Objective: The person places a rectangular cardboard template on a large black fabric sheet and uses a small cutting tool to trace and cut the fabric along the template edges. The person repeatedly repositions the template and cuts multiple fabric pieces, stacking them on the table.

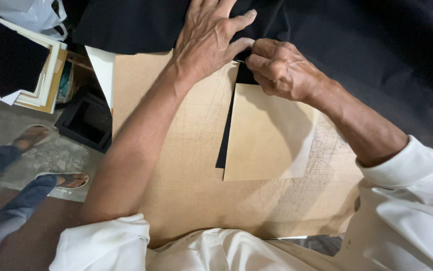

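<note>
Scored brown board (186, 200) is overlain far by black cloth (377, 45). Left hand (209, 37) is spread flat on it. Right hand (279, 68) is pinched on a small blade (240, 61) above tan card (266, 135).

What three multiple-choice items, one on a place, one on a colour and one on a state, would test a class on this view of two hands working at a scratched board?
1. Where does the tan rectangular card lie?
A. on the scratched brown work board
B. on the floor
C. on the stack of frames

2. What colour is the large cloth?
A. white
B. black
C. red

3. How is the left hand placed?
A. lifted in the air
B. closed in a fist
C. pressed flat on the cloth

Answers: 1 A, the card rests on the board; 2 B, the cloth is black; 3 C, its fingers lie spread beside the pinching right hand.
</note>
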Action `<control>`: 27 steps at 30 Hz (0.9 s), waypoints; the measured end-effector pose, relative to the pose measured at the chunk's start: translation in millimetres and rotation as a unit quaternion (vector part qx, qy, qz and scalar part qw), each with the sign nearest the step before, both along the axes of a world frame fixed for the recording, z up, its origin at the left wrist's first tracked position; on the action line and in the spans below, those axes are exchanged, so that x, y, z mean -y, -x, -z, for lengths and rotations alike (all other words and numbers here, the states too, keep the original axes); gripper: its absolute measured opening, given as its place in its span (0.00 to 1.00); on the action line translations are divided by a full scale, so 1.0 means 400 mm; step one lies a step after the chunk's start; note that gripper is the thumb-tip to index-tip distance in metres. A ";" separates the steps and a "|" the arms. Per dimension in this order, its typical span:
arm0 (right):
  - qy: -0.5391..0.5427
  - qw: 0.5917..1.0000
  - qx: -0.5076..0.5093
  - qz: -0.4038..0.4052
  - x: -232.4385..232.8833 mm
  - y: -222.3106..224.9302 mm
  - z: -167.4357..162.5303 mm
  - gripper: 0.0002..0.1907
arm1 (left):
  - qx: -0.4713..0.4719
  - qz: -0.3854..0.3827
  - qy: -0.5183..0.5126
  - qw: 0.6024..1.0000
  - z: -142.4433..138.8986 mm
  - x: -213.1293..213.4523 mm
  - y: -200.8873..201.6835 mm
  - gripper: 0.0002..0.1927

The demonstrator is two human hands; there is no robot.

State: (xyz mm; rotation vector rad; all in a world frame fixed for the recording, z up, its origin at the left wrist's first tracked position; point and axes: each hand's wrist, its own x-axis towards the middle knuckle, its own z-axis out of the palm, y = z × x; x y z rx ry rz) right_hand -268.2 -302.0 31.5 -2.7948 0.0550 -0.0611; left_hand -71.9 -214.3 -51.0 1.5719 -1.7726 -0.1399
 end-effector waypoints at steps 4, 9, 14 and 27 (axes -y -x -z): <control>0.024 0.999 -0.024 -0.005 0.006 0.016 -0.006 0.03 | -0.010 0.001 -0.015 1.000 0.013 0.001 0.004 0.24; 0.075 0.997 -0.017 -0.017 0.012 0.060 -0.012 0.05 | 0.021 -0.013 0.038 0.999 0.013 0.004 0.004 0.22; 0.064 0.998 0.001 0.006 -0.003 0.058 -0.028 0.07 | 0.026 -0.013 0.016 0.999 -0.013 -0.003 -0.001 0.20; -0.169 0.837 0.252 0.456 -0.320 0.316 -0.132 0.05 | 0.058 -0.016 0.058 0.996 -0.110 -0.026 0.001 0.24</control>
